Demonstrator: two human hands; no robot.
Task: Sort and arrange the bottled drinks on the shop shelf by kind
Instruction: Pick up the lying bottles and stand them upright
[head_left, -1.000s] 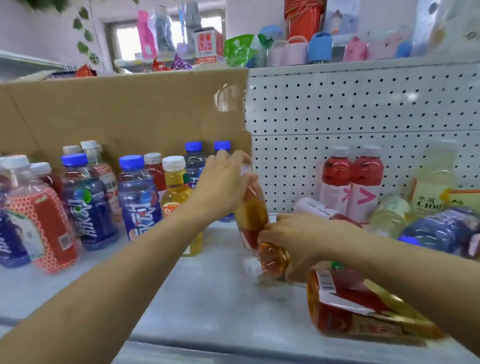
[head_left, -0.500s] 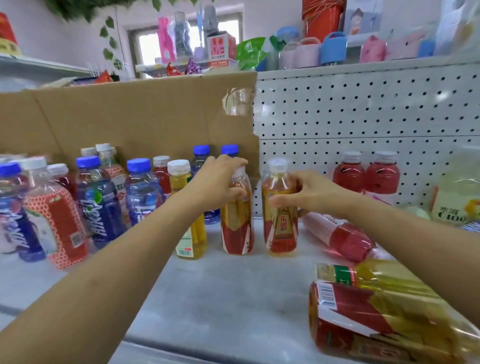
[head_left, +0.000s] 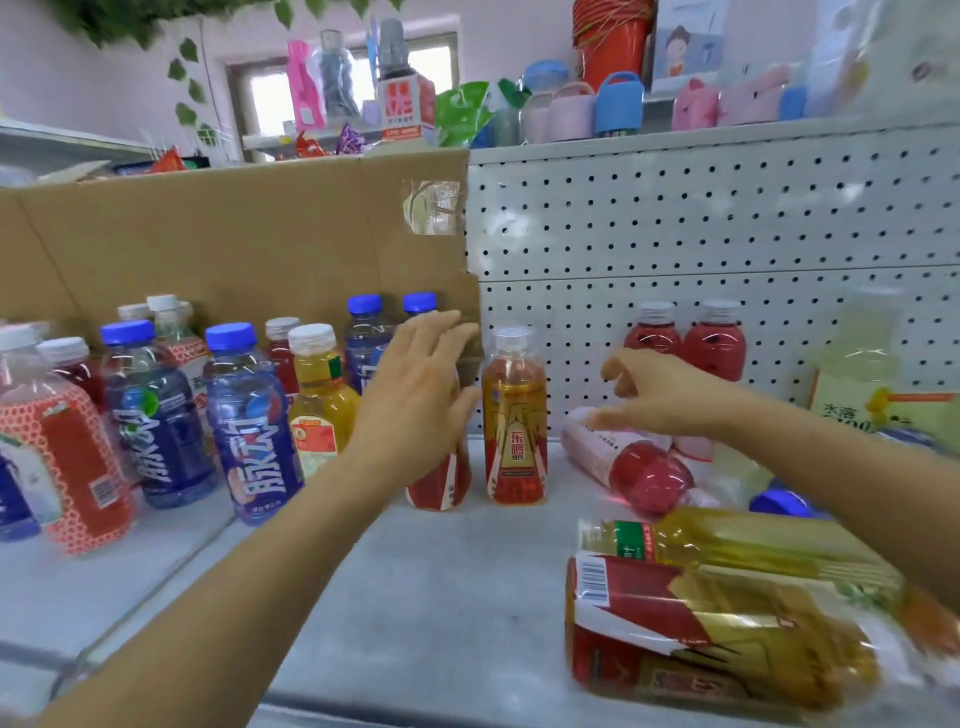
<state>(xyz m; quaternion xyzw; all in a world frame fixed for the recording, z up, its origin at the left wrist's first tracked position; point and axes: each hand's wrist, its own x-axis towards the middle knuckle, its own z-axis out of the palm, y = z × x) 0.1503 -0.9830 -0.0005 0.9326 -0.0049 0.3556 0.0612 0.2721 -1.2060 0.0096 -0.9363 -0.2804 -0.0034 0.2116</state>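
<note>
Two amber drink bottles with red and gold labels stand side by side mid-shelf. One (head_left: 514, 415) is in plain view; the other (head_left: 439, 480) is mostly hidden behind my left hand (head_left: 415, 395), whose fingers are spread and hold nothing. My right hand (head_left: 660, 395) hovers, fingers loosely bent, above a red drink bottle (head_left: 631, 462) lying on its side, apart from the standing amber bottle. Two more amber and yellow bottles (head_left: 717, 618) lie at the front right. Blue-capped bottles (head_left: 249, 415) and a yellow juice bottle (head_left: 319, 395) stand at the left.
A cardboard sheet (head_left: 234, 249) backs the left rows; white pegboard (head_left: 701, 223) backs the right. Two red bottles (head_left: 685, 338) stand against the pegboard, and a pale yellow bottle (head_left: 857, 374) stands at far right. The grey shelf (head_left: 415, 597) runs to the front edge.
Both hands let go of the two amber bottles, which now stand upright side by side. My left hand opened beside its bottle; my right hand moved right, over the lying red bottle.
</note>
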